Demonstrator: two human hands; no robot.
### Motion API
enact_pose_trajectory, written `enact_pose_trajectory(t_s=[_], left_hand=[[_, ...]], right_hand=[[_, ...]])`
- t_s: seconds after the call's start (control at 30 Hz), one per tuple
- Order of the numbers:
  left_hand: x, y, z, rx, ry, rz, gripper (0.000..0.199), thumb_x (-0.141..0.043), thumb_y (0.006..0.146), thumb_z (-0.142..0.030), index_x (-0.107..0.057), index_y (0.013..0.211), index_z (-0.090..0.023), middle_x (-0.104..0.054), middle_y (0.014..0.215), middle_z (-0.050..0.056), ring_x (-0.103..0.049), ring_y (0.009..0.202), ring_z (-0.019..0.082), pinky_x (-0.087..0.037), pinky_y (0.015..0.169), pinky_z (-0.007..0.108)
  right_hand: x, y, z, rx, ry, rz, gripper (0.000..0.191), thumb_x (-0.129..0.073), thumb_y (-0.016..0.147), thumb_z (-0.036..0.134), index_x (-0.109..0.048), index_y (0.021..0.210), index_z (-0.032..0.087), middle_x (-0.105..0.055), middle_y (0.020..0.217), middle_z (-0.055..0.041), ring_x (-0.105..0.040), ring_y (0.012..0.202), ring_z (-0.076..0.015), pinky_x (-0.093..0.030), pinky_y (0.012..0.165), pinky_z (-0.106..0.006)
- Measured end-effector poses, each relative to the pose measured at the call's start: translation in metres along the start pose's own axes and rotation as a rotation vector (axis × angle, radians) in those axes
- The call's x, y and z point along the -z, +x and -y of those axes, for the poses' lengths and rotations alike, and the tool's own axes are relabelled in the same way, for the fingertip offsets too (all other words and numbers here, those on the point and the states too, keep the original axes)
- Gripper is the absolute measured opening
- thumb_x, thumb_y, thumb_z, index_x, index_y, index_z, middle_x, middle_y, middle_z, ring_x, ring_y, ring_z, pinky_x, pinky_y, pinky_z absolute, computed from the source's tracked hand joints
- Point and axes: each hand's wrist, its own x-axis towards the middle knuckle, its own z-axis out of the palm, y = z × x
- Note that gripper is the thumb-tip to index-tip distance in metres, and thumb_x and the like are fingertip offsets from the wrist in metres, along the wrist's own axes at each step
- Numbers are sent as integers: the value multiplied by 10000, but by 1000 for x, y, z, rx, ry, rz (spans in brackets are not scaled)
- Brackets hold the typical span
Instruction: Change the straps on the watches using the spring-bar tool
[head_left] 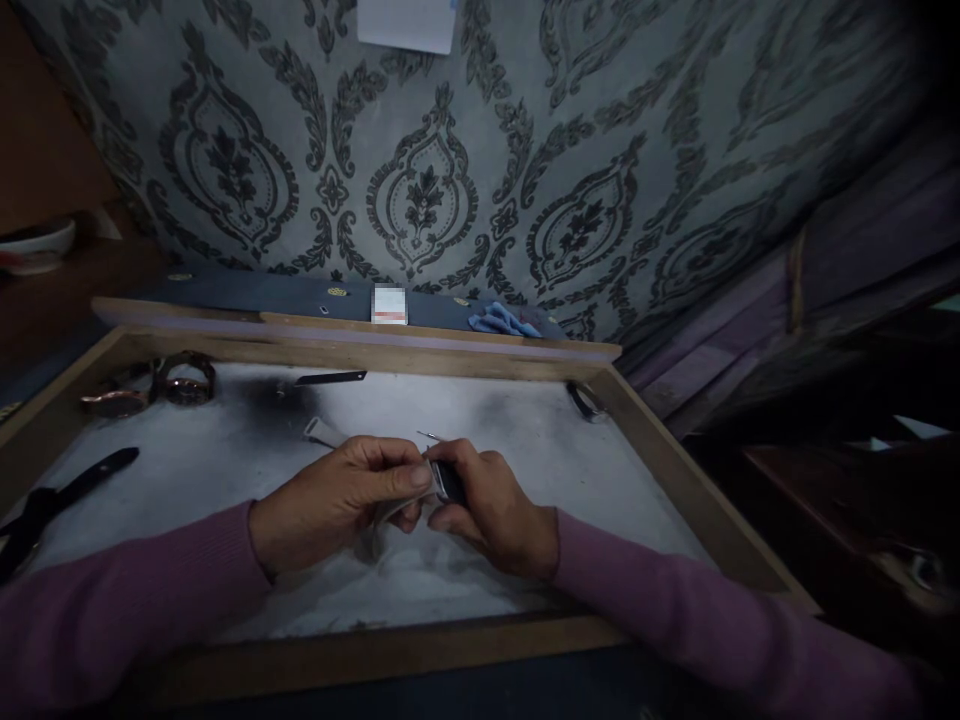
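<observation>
Over the middle of the white-lined tray, my two hands meet at a wristwatch. My right hand (491, 505) is closed around its dark square-looking case (450, 484). The fingers of my left hand (349, 497) pinch a pale grey watch strap (397, 503) where it meets the case. Whether strap and case are joined is hidden by the fingers. Just beyond the fingertips shows a thin metal pin or tool tip (428, 435). Behind my left hand a pale strap end (324, 431) sticks out.
The shallow tray has a wooden rim (450, 357). Two watches (187, 385) lie at its far left, a black-strapped watch (52, 505) at near left. A black strap piece (330, 378) lies near the back, a dark looped item (586, 400) at far right. A blue cloth (504, 320) sits behind the rim.
</observation>
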Motion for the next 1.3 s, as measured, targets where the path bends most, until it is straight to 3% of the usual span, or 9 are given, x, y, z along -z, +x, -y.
enact_pose_trajectory(t_s=[0.43, 0.57, 1.0, 1.3], left_hand=[[1, -1, -3, 29, 130, 6, 265, -696, 765, -366, -630, 640, -142, -544, 571, -26, -458, 571, 89, -361, 608, 233], [3, -1, -3, 67, 167, 32, 259, -671, 781, -362, -631, 655, -139, -538, 566, -29, -447, 557, 84, -345, 586, 229], [3, -1, -4, 225, 277, 35, 217, -684, 718, -349, -638, 662, -144, -517, 508, -44, -425, 473, 77, -327, 493, 223], [1, -5, -15, 65, 449, 29, 306, -605, 821, -445, -601, 754, -146, -512, 605, -35, -439, 546, 90, -355, 529, 224]], right_hand=[[1, 1, 0, 73, -95, 8, 580, -217, 935, 663, -480, 1020, 154, -604, 637, -11, -524, 466, -129, -376, 448, -250], [2, 1, 0, 175, -189, -49, 539, -217, 964, 616, -488, 974, 150, -600, 620, -9, -534, 471, -125, -377, 450, -243], [1, -2, 7, 298, -344, 1, 507, -241, 1011, 502, -515, 790, 137, -554, 558, -5, -506, 450, -112, -345, 421, -228], [2, 3, 4, 169, -245, -67, 479, -239, 990, 561, -480, 952, 149, -619, 661, -17, -553, 522, -127, -376, 479, -234]])
